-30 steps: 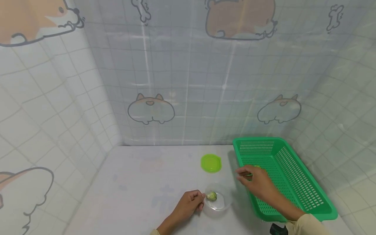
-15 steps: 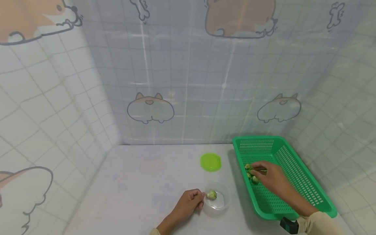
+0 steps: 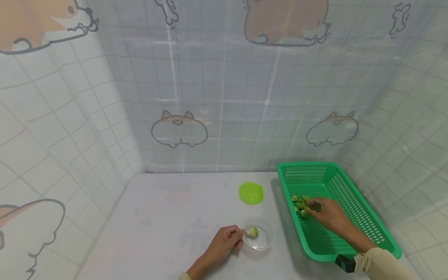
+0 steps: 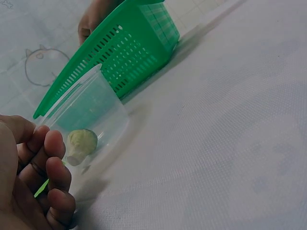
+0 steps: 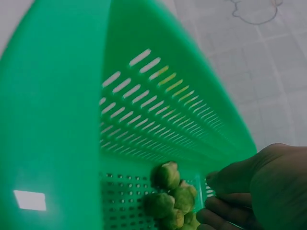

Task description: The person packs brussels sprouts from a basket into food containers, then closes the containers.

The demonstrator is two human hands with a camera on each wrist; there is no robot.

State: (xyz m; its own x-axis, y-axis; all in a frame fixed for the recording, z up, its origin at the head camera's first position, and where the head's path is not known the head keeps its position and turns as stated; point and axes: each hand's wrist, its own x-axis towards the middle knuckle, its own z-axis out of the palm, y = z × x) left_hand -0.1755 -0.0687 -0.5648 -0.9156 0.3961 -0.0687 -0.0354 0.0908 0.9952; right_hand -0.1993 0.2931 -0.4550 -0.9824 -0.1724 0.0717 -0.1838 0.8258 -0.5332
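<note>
A clear round tub [image 3: 259, 242] stands on the table with one green sprout [image 3: 252, 232] inside. My left hand [image 3: 224, 243] pinches the tub's left rim between thumb and forefinger; in the left wrist view the hand [image 4: 38, 172] has its other fingers curled beside the wall. Inside the green basket [image 3: 364, 202], my right hand [image 3: 329, 214] reaches down beside several sprouts [image 3: 300, 204]. The right wrist view has the sprouts [image 5: 183, 197] in a cluster next to the fingertips of the hand [image 5: 249, 191]; whether it touches one cannot be told.
A lime-green lid [image 3: 251, 193] lies on the table behind the tub, left of the basket. Patterned curtain walls [image 3: 224, 97] rise at the back and on both sides. The basket's raised left wall stands between the tub and the sprouts.
My right hand has moved right from over the basket's left rim and down among the sprouts, which now show more fully. My left hand has stayed at the tub.
</note>
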